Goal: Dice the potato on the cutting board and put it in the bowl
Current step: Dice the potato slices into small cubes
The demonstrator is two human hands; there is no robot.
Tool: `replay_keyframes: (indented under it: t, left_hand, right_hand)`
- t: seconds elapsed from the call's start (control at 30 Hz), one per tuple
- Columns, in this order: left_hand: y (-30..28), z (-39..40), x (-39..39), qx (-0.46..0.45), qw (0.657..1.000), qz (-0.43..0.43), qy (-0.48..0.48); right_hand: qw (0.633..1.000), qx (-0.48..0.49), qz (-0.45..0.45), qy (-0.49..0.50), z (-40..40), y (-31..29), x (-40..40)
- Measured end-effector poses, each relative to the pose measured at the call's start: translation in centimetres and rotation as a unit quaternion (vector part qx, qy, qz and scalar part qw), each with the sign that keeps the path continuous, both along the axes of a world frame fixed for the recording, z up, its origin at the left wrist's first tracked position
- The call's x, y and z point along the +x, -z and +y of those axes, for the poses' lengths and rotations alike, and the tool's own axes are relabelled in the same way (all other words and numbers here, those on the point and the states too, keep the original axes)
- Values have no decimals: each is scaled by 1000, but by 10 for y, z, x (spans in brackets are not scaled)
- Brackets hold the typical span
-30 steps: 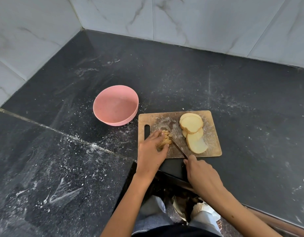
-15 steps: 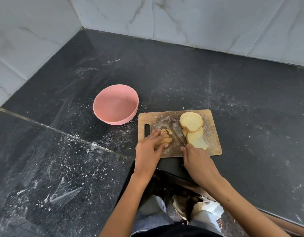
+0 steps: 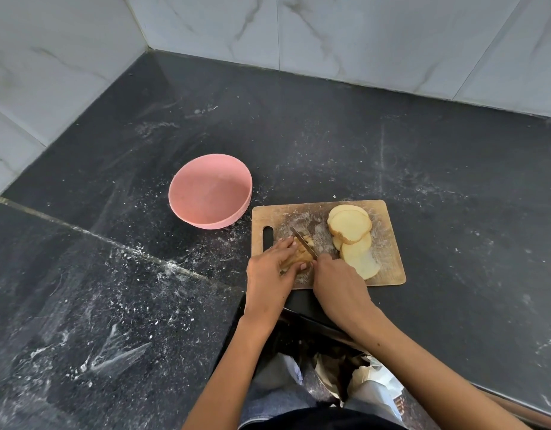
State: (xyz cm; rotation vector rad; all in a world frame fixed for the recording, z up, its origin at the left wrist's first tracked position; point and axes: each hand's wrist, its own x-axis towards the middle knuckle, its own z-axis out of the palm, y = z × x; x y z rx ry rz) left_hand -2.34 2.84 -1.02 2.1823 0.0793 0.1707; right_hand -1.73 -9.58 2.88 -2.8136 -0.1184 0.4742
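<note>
Potato slices (image 3: 350,226) on dusty black countertop (image 3: 330,135)

Soft, even daylight fills the scene, brightest on the far marble wall (image 3: 361,35). The dark counter (image 3: 454,212) carries a dull sheen and faint shadows. Wide-angle bending curves the edges; focus is sharp throughout.

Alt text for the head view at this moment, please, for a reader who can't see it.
The right hand cuts with a knife into potato pieces that the left hand steadies on a wooden cutting board. Uncut potato slices lie at the board's right; a pink bowl stands left on the black counter.
</note>
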Motion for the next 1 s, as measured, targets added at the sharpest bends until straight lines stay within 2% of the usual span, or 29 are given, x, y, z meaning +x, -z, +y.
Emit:
replay_keyframes:
  t: [0.37, 0.6, 0.83, 1.0]
  left_hand:
    - [5, -2, -2, -16, 1000, -6, -2]
    - [7, -2, -3, 5, 1000, -12, 6]
    - [4, -6, -5, -15, 1000, 8, -9]
    - [4, -5, -8, -15, 1000, 8, -6]
  right_hand:
    - [998, 9, 60, -8, -18, 6, -14]
    - [999, 25, 41, -5, -5, 7, 2]
    - [995, -11, 99, 5, -33, 0, -45]
    - [995, -7, 96, 21, -46, -1, -55]
